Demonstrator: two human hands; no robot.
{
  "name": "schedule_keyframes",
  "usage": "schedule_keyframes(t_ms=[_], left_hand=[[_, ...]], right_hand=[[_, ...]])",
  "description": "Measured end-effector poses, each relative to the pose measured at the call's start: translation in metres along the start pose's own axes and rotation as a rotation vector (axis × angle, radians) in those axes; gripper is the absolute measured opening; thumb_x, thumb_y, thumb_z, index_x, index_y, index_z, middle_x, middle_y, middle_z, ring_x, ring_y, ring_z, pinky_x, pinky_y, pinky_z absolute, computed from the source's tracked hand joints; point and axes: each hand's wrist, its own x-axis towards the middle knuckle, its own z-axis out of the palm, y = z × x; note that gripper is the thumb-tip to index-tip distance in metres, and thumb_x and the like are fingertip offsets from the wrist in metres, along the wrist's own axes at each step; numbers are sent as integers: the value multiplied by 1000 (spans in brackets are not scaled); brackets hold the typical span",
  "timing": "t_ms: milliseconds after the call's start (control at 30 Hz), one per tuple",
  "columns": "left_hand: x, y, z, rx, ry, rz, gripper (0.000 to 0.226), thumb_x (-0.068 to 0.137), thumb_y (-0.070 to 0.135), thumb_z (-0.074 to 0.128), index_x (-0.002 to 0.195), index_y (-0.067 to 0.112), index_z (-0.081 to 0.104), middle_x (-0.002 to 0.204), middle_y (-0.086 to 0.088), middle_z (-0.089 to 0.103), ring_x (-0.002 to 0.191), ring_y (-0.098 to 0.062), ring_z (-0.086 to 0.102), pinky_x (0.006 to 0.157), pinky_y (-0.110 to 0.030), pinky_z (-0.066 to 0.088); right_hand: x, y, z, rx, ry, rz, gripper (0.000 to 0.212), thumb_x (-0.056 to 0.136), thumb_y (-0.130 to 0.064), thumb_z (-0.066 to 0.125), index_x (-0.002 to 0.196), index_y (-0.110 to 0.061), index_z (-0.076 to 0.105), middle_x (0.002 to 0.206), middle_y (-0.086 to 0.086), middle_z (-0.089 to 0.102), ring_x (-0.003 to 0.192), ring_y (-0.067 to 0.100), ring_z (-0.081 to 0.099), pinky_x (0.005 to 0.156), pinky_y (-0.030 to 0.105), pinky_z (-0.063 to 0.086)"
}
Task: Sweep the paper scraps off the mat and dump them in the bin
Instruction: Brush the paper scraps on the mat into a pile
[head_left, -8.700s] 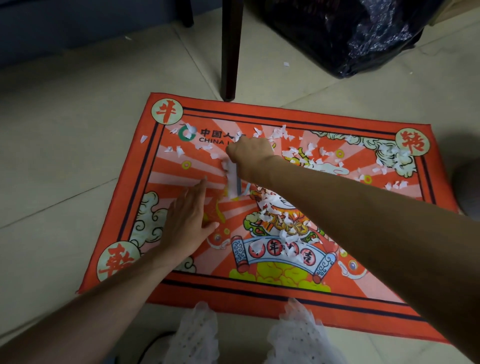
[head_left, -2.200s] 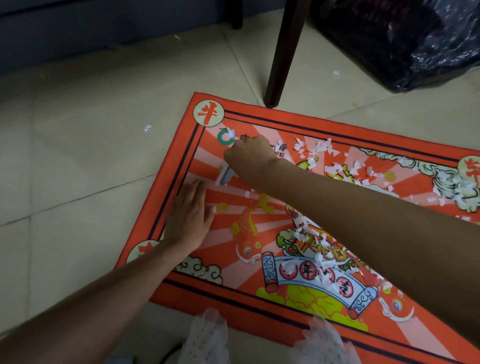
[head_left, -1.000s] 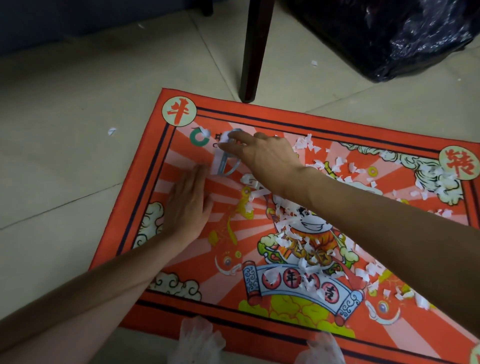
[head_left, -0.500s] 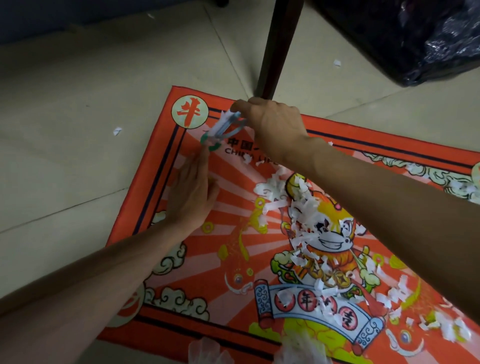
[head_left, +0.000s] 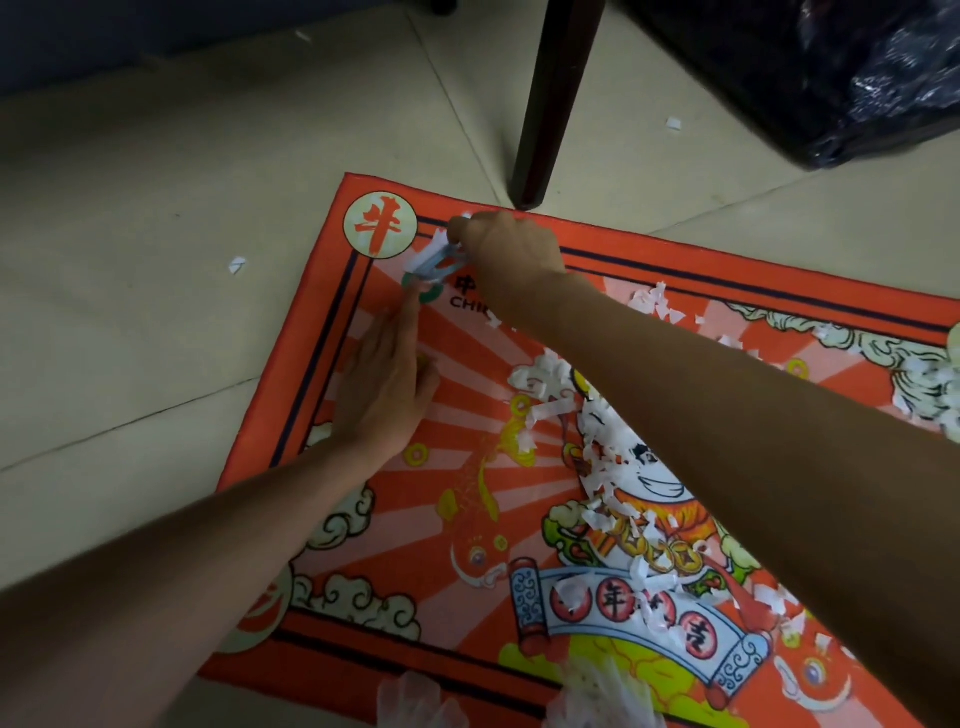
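A red printed mat (head_left: 322, 332) lies on the tiled floor (head_left: 156, 208), its far edge just short of a dark chair leg (head_left: 550, 104), with the black-bagged bin (head_left: 831, 78) beyond and to the right of that leg. Paper scraps (head_left: 597, 447) now lie heaped along the middle of the mat, where seconds ago they were strewn wider across its far half; a looser band still litters the far right corner, and a few strays sit on the floor off the mat.

The left hand (head_left: 384, 384) stays pressed flat on the mat near its far left corner, fingers straight, pinning the cloth. The right hand (head_left: 506, 254) has travelled from the mat's centre to that same far left corner, close to the chair leg, fingers curled round a small pale scraper (head_left: 434, 262), its exact make hard to tell, with a scrap or two caught against it.

By the look of it, the sweep has reached the last scraps of this corner. Nothing has yet gone to the bin.
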Motion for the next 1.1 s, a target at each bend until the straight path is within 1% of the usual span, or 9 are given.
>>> schedule_keyframes(t_ms=[133, 233, 367, 400, 567, 767, 833, 933, 1100], left_hand=[[1, 2, -4, -33, -1, 31, 87, 97, 25, 53, 155, 28, -12, 151, -13, 37, 135, -31, 41, 99, -50, 48], [0, 4, -5, -29, -3, 42, 87, 97, 21, 53, 155, 31, -12, 148, -12, 41, 129, -35, 46, 93, -52, 50], [-7, 11, -5, -33, -25, 56, 87, 96, 15, 53, 154, 37, -8, 137, -9, 46, 127, -36, 44, 91, -53, 50], [-10, 12, -5, -26, -27, 60, 87, 96, 16, 54, 155, 36, -7, 138, -9, 45, 128, -35, 43, 91, -52, 50], [-26, 19, 0, -3, -46, 61, 83, 97, 18, 51, 154, 37, -7, 149, -6, 40, 138, -33, 36, 102, -53, 44], [-36, 31, -3, -14, -87, 104, 94, 93, 9, 56, 154, 40, -8, 149, -5, 42, 135, -28, 39, 104, -50, 45], [-40, 39, -4, -25, -83, 115, 95, 92, 5, 57, 154, 39, -7, 145, -5, 46, 128, -28, 44, 101, -48, 47], [-43, 46, -1, -3, -83, 140, 95, 92, 5, 57, 155, 37, -6, 127, -6, 54, 114, -31, 49, 87, -47, 51], [-40, 57, 5, -10, -93, 169, 93, 91, 6, 60, 156, 31, -1, 124, -10, 55, 114, -31, 49, 92, -46, 49]], right_hand=[[-6, 1, -7, -62, -14, 7, 51, 88, -4, 59, 135, -18, 44, 125, 8, 56, 107, 29, 58, 70, 34, 39], [-13, 2, -9, -99, -35, 9, 50, 88, -5, 58, 134, -17, 44, 124, 9, 56, 107, 31, 59, 70, 34, 38], [-26, 6, -10, -130, -44, 21, 49, 90, -8, 58, 136, -18, 43, 126, 9, 55, 110, 32, 59, 70, 34, 37], [-31, 7, -10, -133, -48, 25, 48, 90, -9, 57, 135, -18, 43, 127, 9, 55, 111, 32, 58, 70, 34, 36], [-54, 14, -14, -141, -74, 34, 50, 89, -9, 58, 136, -20, 43, 130, 9, 53, 115, 32, 55, 74, 35, 38], [-83, 22, -20, -169, -92, 46, 54, 87, -3, 57, 137, -17, 41, 128, 10, 54, 114, 32, 57, 71, 34, 36], [-94, 26, -20, -170, -100, 53, 57, 86, -1, 57, 139, -17, 39, 128, 10, 54, 113, 31, 57, 70, 34, 36], [-108, 33, -21, -155, -98, 64, 61, 86, 0, 56, 141, -18, 38, 126, 9, 55, 111, 31, 58, 69, 34, 37], [-124, 44, -21, -145, -82, 78, 64, 85, 2, 55, 142, -20, 38, 123, 8, 57, 105, 31, 61, 66, 32, 38]])
